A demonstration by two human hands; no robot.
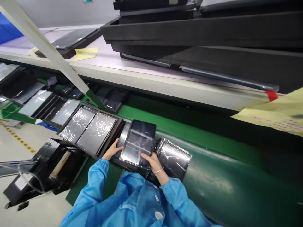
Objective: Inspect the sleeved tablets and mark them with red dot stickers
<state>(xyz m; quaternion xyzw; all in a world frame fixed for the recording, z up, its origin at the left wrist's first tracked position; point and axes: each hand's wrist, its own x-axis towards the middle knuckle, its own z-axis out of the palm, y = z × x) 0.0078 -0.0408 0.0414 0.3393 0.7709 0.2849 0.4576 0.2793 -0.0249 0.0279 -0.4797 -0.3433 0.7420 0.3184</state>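
My right hand (152, 162) grips the lower right edge of a dark glossy flat panel (139, 140), thumb on its face. The panel is tilted and reflects light. My left hand (114, 149) is closed at the left edge of another dark panel (123, 138), which lies partly behind the first one. Just right of my right hand rests a pile of film-wrapped dark panels (174, 157). To the left of my left hand, a black tray (98, 154) holds two film-wrapped grey panels (96, 130) side by side.
Green mat (213, 176) covers the bench. Above runs a white shelf (151, 85) with stacked black foam trays (201, 34) and yellow paper (272, 110). A slanted white post (47, 44) stands left. More wrapped panels (35, 102) and a black machine (52, 167) are farther left.
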